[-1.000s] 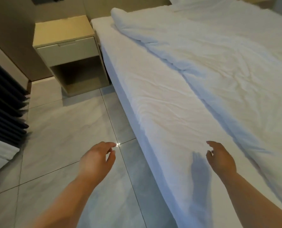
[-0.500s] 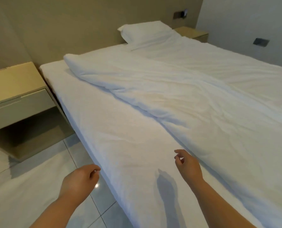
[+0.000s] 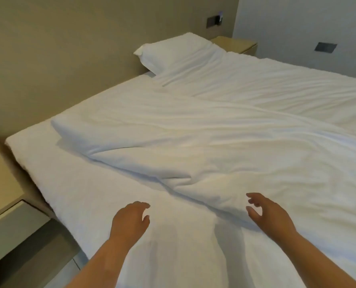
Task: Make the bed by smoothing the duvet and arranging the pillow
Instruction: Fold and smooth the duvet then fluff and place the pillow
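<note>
A white duvet lies rumpled across the bed, its near edge folded back so that the bare white sheet shows along the left side. A white pillow rests at the head by the wall, partly under the duvet. My left hand hovers over the sheet with loosely curved fingers, holding nothing. My right hand is at the duvet's near folded edge, fingers spread and slightly curled, gripping nothing.
A beige nightstand stands left of the bed, close to my left arm. A second nightstand sits at the far side of the pillow. A beige headboard wall runs behind the bed.
My view has swung right and up from the floor onto the bed. Both hands have moved forward over the mattress, the right one reaching the duvet's edge.
</note>
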Demonstrator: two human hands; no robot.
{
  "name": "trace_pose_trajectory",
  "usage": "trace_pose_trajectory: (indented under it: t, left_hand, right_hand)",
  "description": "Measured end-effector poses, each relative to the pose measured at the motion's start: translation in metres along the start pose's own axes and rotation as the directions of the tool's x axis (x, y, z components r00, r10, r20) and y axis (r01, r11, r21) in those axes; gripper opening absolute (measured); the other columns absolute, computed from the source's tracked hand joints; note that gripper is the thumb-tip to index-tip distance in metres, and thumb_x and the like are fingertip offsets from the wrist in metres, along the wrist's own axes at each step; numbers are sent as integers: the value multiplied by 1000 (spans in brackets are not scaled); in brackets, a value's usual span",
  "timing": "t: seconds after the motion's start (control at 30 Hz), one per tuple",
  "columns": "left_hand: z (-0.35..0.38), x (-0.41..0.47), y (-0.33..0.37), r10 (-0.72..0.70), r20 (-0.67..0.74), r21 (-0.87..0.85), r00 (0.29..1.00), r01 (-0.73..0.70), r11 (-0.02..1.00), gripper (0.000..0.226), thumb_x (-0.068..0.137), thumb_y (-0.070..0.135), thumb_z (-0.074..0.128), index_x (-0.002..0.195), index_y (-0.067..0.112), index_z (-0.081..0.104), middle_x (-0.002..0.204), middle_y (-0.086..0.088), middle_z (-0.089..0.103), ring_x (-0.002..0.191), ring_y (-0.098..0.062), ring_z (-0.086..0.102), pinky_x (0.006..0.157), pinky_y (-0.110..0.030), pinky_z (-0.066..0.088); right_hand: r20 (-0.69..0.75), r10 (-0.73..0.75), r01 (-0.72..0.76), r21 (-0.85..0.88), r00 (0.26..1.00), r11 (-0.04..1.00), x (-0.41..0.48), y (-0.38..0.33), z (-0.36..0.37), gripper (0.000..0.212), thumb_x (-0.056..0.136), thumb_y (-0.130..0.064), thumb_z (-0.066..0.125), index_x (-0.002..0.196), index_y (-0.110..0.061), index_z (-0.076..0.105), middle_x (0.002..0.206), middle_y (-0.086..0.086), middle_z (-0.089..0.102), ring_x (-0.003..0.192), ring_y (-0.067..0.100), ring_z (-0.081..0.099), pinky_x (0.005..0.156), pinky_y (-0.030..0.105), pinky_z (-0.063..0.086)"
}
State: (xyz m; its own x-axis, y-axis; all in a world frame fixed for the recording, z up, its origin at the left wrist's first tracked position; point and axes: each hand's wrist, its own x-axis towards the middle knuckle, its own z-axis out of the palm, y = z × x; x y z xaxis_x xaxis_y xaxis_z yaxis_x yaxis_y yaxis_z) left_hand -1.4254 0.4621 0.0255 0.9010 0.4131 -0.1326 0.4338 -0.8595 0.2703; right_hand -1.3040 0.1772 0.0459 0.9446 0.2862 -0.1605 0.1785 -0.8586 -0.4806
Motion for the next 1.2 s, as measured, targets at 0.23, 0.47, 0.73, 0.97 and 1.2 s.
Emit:
trace_pose_trajectory:
  t: [0.23,0.47,0.73,0.97,1.2]
  left_hand:
    - [12,197,-102,362,120,296,924,-382,876,99,13,32,92,106,13,64,97,-10,74,81,-25,72,61,-41,56]
    - [33,288,-114,462,240,368,854,-520,770,99,61,23,82,144,19,28,151,-9,30,135,-22,38,102,-56,34]
    - [29,312,-143,759,163,340,630,-758,556,36,38,28,70,71,14,75,67,-5,74,49,-18,68,40,-25,50]
    - [-8,247,-167,822,51,209,568,-810,547,43,28,10,58,64,27,76,62,9,72,48,-7,67,35,-14,41]
    - [-11,202,-184,753,253,115,608,-791,600,46,32,11,60,67,37,74,65,19,71,53,2,66,43,-9,45]
  right_hand:
    - [138,59,-16,-294,989,956,107,-86,134,102,25,-58,83,111,-16,49,93,3,75,79,22,73,63,37,57]
    - [197,226,-102,-496,954,862,134,-90,181,129,-1,-48,85,116,-13,46,103,10,72,84,31,72,64,51,55]
    - [-70,158,-172,-501,985,848,146,-109,167,58,71,6,51,124,-17,56,110,3,70,82,24,69,63,27,51]
    - [-144,181,-223,-371,973,901,83,-142,113,37,86,-15,55,119,-31,61,113,0,70,100,26,66,80,28,47]
    - [35,93,-62,-515,995,855,29,-159,98,42,39,-15,81,75,-36,75,62,-17,71,43,3,63,35,15,37]
